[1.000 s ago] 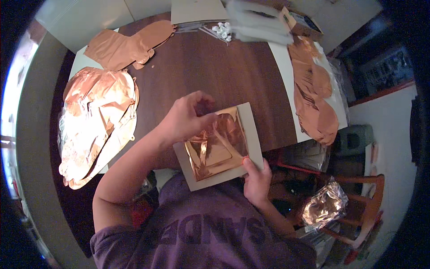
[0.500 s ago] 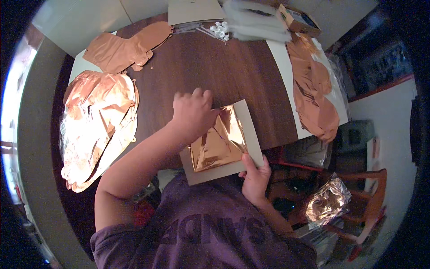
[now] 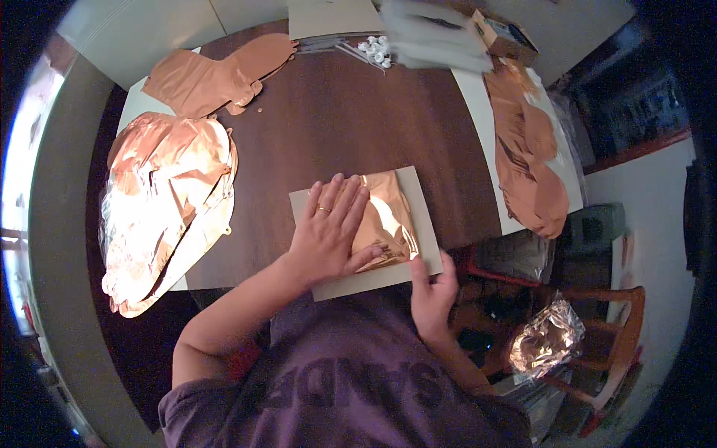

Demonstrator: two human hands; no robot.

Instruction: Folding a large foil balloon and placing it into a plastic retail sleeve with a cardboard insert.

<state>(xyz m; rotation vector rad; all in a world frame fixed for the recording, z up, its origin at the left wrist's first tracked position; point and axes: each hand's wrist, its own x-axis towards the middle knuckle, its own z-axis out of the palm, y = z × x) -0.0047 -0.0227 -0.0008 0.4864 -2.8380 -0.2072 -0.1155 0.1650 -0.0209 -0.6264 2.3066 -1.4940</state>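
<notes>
At the six o'clock edge of the brown table (image 3: 343, 119), we see folded copper foil (image 3: 396, 216) lying on a pale card (image 3: 420, 216). Our left hand (image 3: 328, 231) lies flat over the foil's nine o'clock side, fingers extended, slightly apart; our right hand (image 3: 435, 291) pinches the card at four o'clock, thumb on top. The foil looks light, soft, slippery and easily creased, so we judge a flat palm safest; the card seems stiffer, best gripped by its bare margin.
</notes>
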